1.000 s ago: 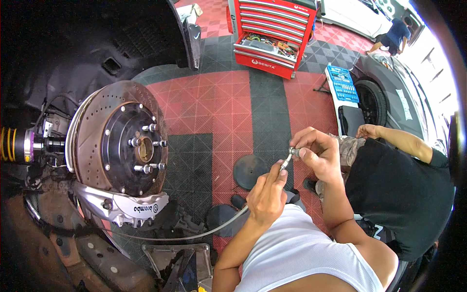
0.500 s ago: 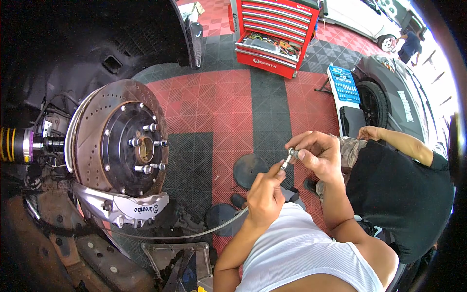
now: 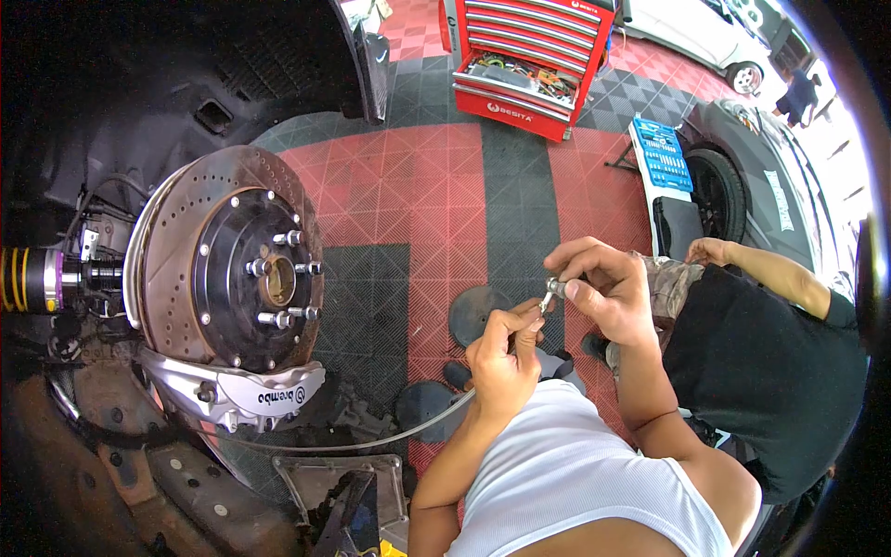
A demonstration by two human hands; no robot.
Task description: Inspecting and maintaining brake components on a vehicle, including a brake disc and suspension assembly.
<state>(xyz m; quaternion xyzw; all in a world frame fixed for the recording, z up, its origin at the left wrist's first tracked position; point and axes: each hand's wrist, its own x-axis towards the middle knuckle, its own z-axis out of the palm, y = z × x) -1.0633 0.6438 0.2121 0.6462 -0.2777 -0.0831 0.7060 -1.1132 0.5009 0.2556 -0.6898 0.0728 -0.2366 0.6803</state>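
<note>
In front of my white top, my left hand (image 3: 506,362) pinches a thin translucent brake hose (image 3: 371,448) just below its metal end fitting (image 3: 548,301). The hose curves away left, low past the brake caliper (image 3: 246,395). My right hand (image 3: 608,292) closes thumb and fingers around a small round silver piece (image 3: 556,286) at the fitting's tip, seemingly a banjo bolt or eye; the fingers partly hide it. To the left is a drilled brake disc (image 3: 186,213) with a black centre and wheel studs. The silver caliper sits at the disc's lower edge.
A red tool chest (image 3: 520,56) with an open drawer stands ahead. A blue socket set (image 3: 664,153) lies on a bench at right, by a grey car (image 3: 752,148). Close on my right is another person in a black shirt (image 3: 770,381). Round dark stools (image 3: 478,314) stand below my hands.
The view has shifted slightly. My left fingers have moved a little down the fitting, and the fitting's tilt has changed slightly. Both hands keep their grip.
</note>
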